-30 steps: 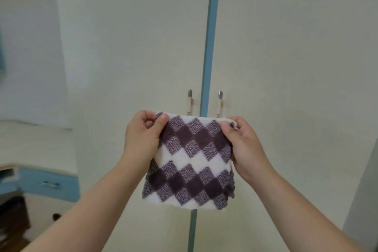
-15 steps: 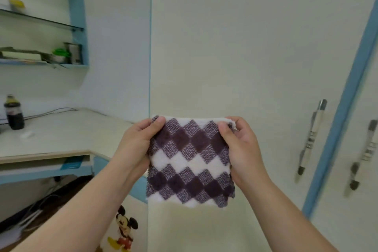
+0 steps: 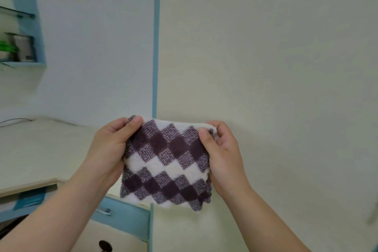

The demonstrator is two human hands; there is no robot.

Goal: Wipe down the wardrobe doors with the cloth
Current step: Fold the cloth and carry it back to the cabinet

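The cream flat-panel wardrobe door (image 3: 266, 57) is seen at 12–4 o'clock. Toward 6 o'clock the purple-and-white diamond-check terry cloth (image 3: 166, 161) is held spread, its top corners pinched by the left hand (image 3: 110, 149) at 9 & the right hand (image 3: 223, 155) at 3, prob. so a flat wiping face is presented.

Parts hidden, cut off or blurred

The fingertips of the left hand (image 3: 111, 147) and right hand (image 3: 223, 153) are hidden behind the cloth (image 3: 166, 161), by which a stretch of the blue strip (image 3: 156, 37) is also covered. Both forearms are cut off by the bottom edge. The shelf (image 3: 22, 64), the desk (image 3: 41, 149) and the cable (image 3: 14, 121) are cut off at the left edge. A green thing (image 3: 7, 48) and a grey container (image 3: 22, 48) on the shelf are too blurred to be identified. A black shape (image 3: 105, 246) is cropped at the bottom, and a grey streak (image 3: 373, 214) at the right edge cannot be made out.
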